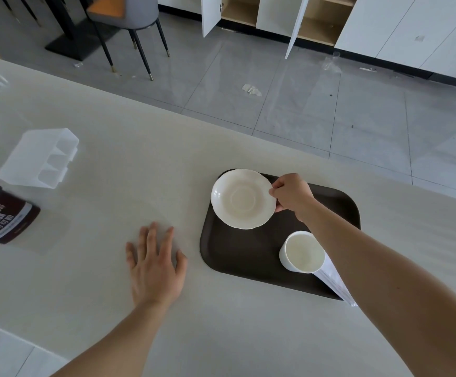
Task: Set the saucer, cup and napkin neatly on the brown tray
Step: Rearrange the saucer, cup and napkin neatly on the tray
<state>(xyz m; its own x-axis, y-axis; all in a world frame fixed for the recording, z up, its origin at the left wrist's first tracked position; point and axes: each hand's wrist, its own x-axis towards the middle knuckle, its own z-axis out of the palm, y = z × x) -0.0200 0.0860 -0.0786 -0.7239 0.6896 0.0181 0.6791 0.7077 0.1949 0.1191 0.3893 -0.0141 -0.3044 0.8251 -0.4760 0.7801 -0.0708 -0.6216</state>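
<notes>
A dark brown tray (pixel 237 251) lies on the pale counter. My right hand (pixel 292 193) pinches the right rim of a white scalloped saucer (pixel 241 198), held over the tray's far left corner. An empty white cup (pixel 303 251) stands on the tray near its front right. A folded white napkin (pixel 335 284) lies partly under my right forearm, its tip past the tray's front edge. My left hand (pixel 154 263) rests flat on the counter left of the tray, fingers spread, holding nothing.
A brown cocoa pouch (pixel 1 213) lies at the left edge of the counter, with a clear plastic organiser (pixel 40 157) behind it. Beyond the counter's far edge are a tiled floor, a grey chair (pixel 129 17) and white cabinets with open doors.
</notes>
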